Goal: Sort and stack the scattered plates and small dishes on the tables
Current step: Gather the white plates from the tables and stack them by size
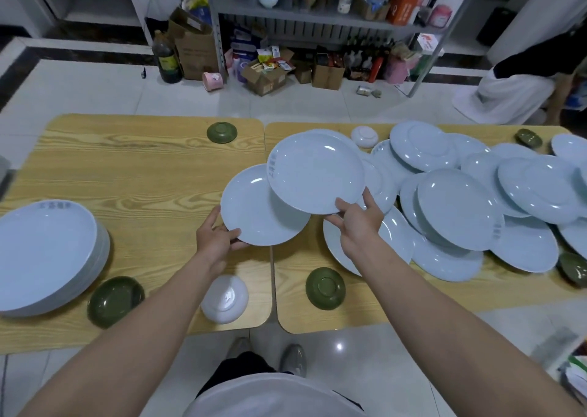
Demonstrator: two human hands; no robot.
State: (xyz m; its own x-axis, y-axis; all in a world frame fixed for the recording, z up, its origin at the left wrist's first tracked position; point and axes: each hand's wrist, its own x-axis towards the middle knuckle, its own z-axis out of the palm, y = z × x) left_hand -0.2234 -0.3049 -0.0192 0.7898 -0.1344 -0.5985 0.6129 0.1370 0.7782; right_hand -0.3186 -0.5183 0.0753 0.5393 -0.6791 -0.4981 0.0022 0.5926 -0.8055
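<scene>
Head view: left hand [216, 237] grips the face-up lower plate [254, 213], right hand [359, 223] the tilted upper plate [314, 172].

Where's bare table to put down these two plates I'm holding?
The left table has wide bare wood between the far green dish, the plate stack and your left hand. The right table is crowded with overlapping plates.

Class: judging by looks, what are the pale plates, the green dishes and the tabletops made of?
The pale plates: probably glazed ceramic or melamine; glossy, sharp light glints. The green dishes: same, glossy olive finish. The tabletops: wood-grain, likely laminate; smooth, faint sheen.
</scene>
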